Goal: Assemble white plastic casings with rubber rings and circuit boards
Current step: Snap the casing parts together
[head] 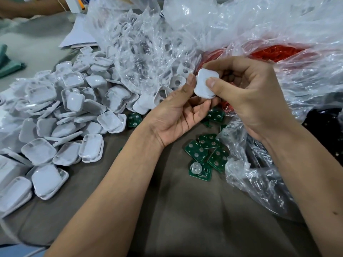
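We held one white casing (206, 84) up between both hands, just above centre at about 1 o'clock. Our right hand (246, 95) curled round it, thumb pressed on its flat face, fingers wrapped behind. Our left hand (178, 115) pinched its left edge with the thumb, the other fingers cupped under it. Whether a ring or board already sat inside — we could not tell.

Open room was tight. At 9 o'clock a loose heap of white casings (61, 115) spread from the left edge almost to our left wrist. At 12 o'clock a clear plastic bag of casing parts (148, 52) bulged toward the hands, touching the heap. At 2 o'clock a second clear bag held the red rubber rings (278, 51), right behind our right hand. At 4 o'clock crumpled clear plastic (256, 175) lay beside our right forearm. Green circuit boards (206, 153) lay scattered between our forearms, one more (134, 120) just beside the heap — the only bare stretch ran from 6 o'clock up between the arms.

The surface was a dull brown-grey cloth (185, 210), creased. At 11 o'clock white paper sheets (78, 36) lay on a lighter grey area, with another person's forearm (31, 6) along the top-left edge. A folded green cloth (9, 64) sat at the left edge, 10 o'clock.
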A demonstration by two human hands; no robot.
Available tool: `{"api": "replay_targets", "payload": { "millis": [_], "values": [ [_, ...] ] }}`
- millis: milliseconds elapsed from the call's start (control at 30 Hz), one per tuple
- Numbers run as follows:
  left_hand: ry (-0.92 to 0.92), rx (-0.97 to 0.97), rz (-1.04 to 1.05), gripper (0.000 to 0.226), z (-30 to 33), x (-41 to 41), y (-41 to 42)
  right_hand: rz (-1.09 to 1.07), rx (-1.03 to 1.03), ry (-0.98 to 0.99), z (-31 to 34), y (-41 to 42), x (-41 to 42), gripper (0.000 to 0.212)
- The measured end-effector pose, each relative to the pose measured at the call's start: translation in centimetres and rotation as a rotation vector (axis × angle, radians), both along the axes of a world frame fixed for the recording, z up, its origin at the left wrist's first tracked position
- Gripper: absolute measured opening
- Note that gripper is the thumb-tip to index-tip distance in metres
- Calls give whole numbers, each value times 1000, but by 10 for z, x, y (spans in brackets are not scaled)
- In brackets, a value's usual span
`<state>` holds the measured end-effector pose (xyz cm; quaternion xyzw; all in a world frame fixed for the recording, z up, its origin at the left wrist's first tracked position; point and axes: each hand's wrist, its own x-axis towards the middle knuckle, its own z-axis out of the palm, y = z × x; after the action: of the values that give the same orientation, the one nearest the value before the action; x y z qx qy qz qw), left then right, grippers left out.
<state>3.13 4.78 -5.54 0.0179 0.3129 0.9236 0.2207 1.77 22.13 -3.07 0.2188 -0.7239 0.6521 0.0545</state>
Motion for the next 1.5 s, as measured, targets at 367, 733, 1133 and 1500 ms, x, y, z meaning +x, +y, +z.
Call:
{"api": "replay_targets", "payload": {
  "millis": [367,733,1133,1500],
  "values": [
    [4,1,-21,49,0,0,0,111,-83,-204,2,4,-2,21],
    [-37,-138,150,39,5,0,6,-36,-74,-153,5,5,-1,23],
    [177,-519,409,11,-3,2,13,-122,-47,-231,-4,4,-6,30],
    [150,-549,512,6,-3,1,11,-44,-103,-401,-3,4,-8,10]
  ]
}}
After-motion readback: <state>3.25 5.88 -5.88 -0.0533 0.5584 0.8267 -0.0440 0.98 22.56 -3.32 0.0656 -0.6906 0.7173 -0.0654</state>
